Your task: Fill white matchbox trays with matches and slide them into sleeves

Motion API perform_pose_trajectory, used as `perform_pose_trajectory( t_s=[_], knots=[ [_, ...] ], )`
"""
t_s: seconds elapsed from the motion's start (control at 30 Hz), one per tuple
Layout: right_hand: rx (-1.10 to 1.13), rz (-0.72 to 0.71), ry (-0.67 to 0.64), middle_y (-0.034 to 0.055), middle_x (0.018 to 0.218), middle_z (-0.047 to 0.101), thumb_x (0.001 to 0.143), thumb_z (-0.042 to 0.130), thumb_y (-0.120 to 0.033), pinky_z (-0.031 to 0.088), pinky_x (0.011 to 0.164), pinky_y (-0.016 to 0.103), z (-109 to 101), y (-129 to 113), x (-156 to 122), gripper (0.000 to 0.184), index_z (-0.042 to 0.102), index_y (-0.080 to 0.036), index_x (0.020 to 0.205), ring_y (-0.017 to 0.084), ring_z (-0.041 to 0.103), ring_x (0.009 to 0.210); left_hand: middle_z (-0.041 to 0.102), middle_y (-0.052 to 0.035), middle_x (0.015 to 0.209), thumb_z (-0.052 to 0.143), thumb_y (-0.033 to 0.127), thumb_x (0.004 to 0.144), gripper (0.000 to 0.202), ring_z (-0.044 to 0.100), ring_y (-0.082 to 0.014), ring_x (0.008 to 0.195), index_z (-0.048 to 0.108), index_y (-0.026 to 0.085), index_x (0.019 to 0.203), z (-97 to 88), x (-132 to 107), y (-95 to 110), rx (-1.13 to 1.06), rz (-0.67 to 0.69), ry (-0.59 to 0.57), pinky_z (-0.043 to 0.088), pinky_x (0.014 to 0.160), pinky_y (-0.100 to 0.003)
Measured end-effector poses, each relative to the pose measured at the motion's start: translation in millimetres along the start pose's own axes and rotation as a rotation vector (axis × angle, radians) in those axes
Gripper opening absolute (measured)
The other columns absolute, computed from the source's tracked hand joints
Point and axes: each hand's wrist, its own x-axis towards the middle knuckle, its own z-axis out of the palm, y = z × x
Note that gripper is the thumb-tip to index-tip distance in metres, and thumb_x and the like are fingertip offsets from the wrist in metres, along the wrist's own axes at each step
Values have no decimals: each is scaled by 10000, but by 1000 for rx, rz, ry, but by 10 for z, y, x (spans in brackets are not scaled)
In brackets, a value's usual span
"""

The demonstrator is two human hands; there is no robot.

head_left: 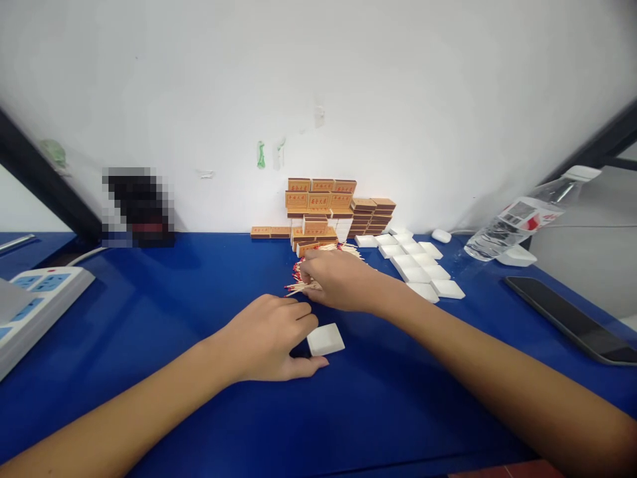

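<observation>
Right now, both hands are working close together in the middle of the frame, over a blue table [223, 431]. The right hand [343, 279] reaches in from the lower right, its fingers bent down into a heap of red-headed matches [352, 249]; the fingertips look nearly together, but I can't tell whether they have hold of any sticks. A white tray [326, 339] lies below that hand and a touch right of its fingertips, near but apart. The loose matches left of those fingers run roughly across the frame, heads to the left; the tray's own long axis is hard to judge from here. The left hand [269, 338] is the nearer one to it, thumb and bent fingers standing wide apart around its left end, though whether they press on it I can't say. Beyond, matchboxes [320, 199] are stacked against the wall, and more white trays [412, 259] spread out at centre right.
</observation>
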Motion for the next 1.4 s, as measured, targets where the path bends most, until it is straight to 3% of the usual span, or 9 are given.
perform_pose_trajectory(
  t_s=[0.33,0.67,0.87,1.1,1.2,1.4],
  knots=[
    [-80,-28,-24,129,1101,719,978,636,-263,452,655,321,-64,-83,43,173,737,-131,1028,235,713,851,684,-24,738,695,510,938,351,680,-206,658,701,177,826,-3,-2,18,26,20,-2,446,584,-355],
    [-134,-58,-21,146,1088,720,972,566,-128,468,668,322,62,-51,86,202,751,-135,1050,260,721,905,671,-11,724,703,504,940,356,686,-205,661,676,182,790,44,-20,-50,0,-29,-7,454,588,-360],
    [-83,16,-19,147,1056,724,1024,562,-174,432,708,315,-128,113,-175,192,741,-109,998,242,691,917,687,-4,757,649,490,991,326,686,-193,675,700,188,881,57,-25,-99,-11,-75,22,444,587,-349],
    [193,-20,168,53,970,676,987,632,-185,397,675,288,10,355,-663,67,676,-180,938,171,617,792,696,9,734,719,481,949,293,635,-157,600,723,190,913,57,16,-99,-56,-222,63,403,556,-302],
    [187,-51,150,54,968,683,986,653,-192,399,671,294,26,276,-747,42,689,-173,979,176,636,801,691,20,726,756,464,917,268,629,-154,587,735,198,939,57,28,-78,-64,-256,62,396,550,-299],
    [-49,-137,76,81,967,686,978,619,-120,348,596,333,-3,-72,-712,114,705,-166,919,186,627,743,696,0,742,714,476,943,289,636,-162,612,714,189,905,70,27,-58,-15,-248,60,410,562,-306]
  ],
)
